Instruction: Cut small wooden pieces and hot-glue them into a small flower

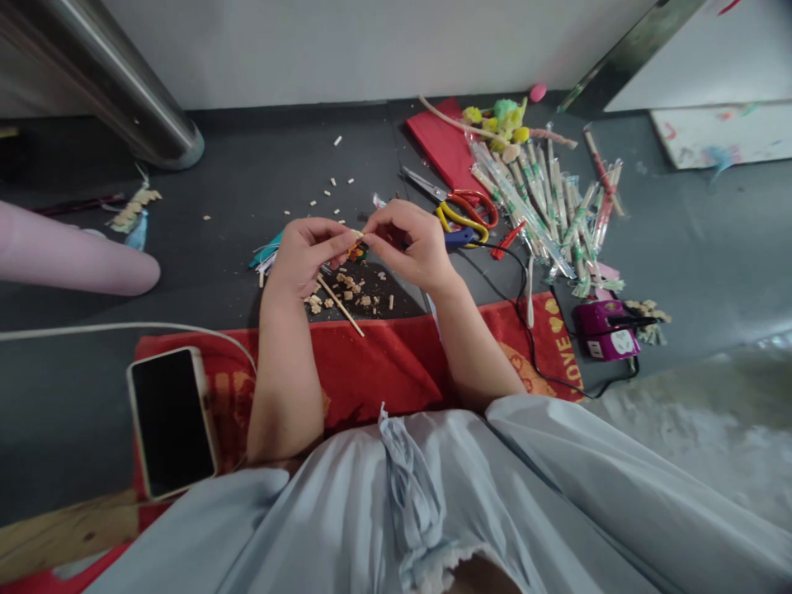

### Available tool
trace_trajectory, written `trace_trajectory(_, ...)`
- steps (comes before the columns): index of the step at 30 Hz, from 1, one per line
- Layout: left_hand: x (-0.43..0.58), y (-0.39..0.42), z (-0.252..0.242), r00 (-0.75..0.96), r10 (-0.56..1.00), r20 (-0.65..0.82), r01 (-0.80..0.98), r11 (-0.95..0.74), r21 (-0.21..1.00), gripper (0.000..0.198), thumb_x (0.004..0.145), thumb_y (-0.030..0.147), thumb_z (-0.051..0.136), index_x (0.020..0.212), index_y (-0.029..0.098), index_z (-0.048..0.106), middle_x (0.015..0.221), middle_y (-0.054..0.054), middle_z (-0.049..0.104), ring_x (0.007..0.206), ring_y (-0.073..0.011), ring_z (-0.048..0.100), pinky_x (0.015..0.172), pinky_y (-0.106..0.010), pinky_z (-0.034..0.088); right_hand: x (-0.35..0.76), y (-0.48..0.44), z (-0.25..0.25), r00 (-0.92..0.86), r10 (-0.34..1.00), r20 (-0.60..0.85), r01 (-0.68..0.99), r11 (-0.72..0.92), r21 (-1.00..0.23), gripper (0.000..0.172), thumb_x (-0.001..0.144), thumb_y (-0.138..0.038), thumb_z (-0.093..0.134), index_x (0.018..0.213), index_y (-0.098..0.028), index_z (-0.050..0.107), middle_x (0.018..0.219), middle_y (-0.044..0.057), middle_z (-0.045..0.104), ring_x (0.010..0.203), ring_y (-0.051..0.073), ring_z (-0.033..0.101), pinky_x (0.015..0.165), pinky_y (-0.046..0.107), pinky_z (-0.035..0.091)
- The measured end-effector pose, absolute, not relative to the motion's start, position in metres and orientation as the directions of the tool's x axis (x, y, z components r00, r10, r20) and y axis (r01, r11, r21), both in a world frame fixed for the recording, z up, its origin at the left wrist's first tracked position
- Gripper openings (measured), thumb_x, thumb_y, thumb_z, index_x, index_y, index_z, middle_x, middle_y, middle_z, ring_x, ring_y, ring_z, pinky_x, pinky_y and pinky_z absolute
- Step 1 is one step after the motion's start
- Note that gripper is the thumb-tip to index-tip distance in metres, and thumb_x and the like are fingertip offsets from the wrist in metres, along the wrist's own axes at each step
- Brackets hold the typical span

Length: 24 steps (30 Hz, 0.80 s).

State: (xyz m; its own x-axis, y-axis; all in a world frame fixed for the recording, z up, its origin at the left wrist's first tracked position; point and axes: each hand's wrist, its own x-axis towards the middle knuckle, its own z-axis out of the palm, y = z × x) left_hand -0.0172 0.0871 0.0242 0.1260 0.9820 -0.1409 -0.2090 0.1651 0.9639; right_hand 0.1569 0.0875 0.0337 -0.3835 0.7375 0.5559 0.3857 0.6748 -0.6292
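Note:
Both my hands meet above the dark table, fingertips almost touching. My left hand (314, 252) is pinched on a small pale piece (357, 234). Thumb and forefinger of my right hand (405, 243) close on the other end of that piece. Just under them shows a small green and orange item, partly covered. Below my hands lie several beige flower-shaped bits (350, 287) and a thin wooden stick (341, 307). Scissors with red and yellow handles (461, 210) rest beside my right hand, next to a blue-handled tool (459, 238) with a black cord.
Wrapped sticks (557, 202) and a red packet (444, 144) lie at the right, near a purple power adapter (606, 330). A phone (173, 421) rests on a red towel (377, 363). A pink cylinder (74, 252) and a metal leg (142, 99) stand left.

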Motion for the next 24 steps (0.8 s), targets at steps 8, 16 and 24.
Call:
trace_trajectory(8, -0.0184, 0.0879, 0.0222, 0.138, 0.983, -0.119, -0.193, 0.144, 0.971, 0.02, 0.056, 0.026, 0.084, 0.061, 0.015, 0.068, 0.05, 0.004, 0.059, 0.039, -0.0018, 0.047, 0.039, -0.014, 0.038, 0.1573, 0.0876, 0.0338, -0.386, 0.74, 0.551, 0.353, 0.67, -0.654, 0.018, 0.091, -0.033, 0.053, 0.085, -0.017, 0.06, 0.072, -0.001, 0.055, 0.064, 0.009, 0.047, 0.062, 0.025, 0.044)
trace_trajectory(16, -0.0204, 0.0896, 0.016, 0.163, 0.983, -0.085, -0.167, 0.112, 0.98, 0.018, 0.058, 0.026, 0.083, 0.062, 0.015, 0.068, 0.051, 0.003, 0.059, 0.041, -0.0023, 0.048, 0.04, -0.014, 0.037, 0.1582, 0.0888, 0.0321, -0.39, 0.722, 0.572, 0.368, 0.692, -0.621, 0.018, 0.09, -0.033, 0.054, 0.084, -0.018, 0.062, 0.073, -0.001, 0.055, 0.065, 0.01, 0.048, 0.065, 0.027, 0.045)
trace_trajectory(24, -0.0166, 0.0877, 0.0231, 0.145, 0.973, -0.177, -0.162, 0.2, 0.966, 0.017, 0.064, 0.023, 0.08, 0.063, 0.014, 0.066, 0.05, 0.004, 0.056, 0.04, -0.0013, 0.045, 0.04, -0.014, 0.034, 0.16, 0.0907, 0.031, -0.337, 0.746, 0.574, 0.385, 0.666, -0.639, 0.024, 0.089, -0.039, 0.056, 0.081, -0.018, 0.065, 0.071, -0.001, 0.057, 0.064, 0.009, 0.05, 0.065, 0.027, 0.046)
